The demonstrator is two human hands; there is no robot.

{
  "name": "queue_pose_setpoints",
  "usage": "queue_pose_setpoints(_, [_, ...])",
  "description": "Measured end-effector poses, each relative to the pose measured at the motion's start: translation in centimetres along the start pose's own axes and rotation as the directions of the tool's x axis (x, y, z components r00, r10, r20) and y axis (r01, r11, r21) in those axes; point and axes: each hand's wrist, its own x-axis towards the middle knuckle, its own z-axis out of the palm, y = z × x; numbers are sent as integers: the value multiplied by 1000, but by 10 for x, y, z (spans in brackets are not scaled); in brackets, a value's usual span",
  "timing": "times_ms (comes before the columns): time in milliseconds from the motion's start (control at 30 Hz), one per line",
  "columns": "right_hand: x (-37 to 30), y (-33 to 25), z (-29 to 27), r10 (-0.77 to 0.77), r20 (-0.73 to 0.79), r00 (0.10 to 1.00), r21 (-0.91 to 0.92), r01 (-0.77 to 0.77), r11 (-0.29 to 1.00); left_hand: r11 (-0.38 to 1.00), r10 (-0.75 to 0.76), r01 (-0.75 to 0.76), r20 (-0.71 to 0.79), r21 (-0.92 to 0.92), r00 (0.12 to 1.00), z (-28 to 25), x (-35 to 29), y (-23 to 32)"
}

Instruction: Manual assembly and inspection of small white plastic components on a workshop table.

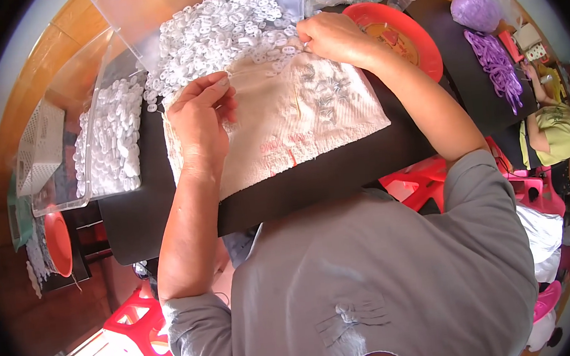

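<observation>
White pieces (220, 32) are heaped beyond the left hand (201, 117), pinched together, and just left of the right hand (335, 38), its grip indiscernible.

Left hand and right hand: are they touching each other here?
Apart. The head view shows the gap plainly: cream cloth and small white pieces are visible between the left hand and the right hand.

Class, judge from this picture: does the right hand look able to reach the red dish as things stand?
Probably yes: the right hand is close beside the red dish, and nothing visible blocks the way to its rim.
</observation>
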Motion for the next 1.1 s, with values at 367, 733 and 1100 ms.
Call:
queue_pose_setpoints(367, [-21, -40, -29, 81, 149, 985, 871, -170, 461, 996, 9, -27, 194, 89, 981, 9, -8, -5])
queue_pose_setpoints(733, [-39, -86, -25, 90, 276, 957, 942, -288, 169, 979, 159, -187, 259, 86, 953, 19, -19, -9])
queue_pose_setpoints(1100, [-65, -38, -14, -92, -140, 986, 221, 122, 968, 563, 241, -460, 396, 687, 886, 3, 0, -23])
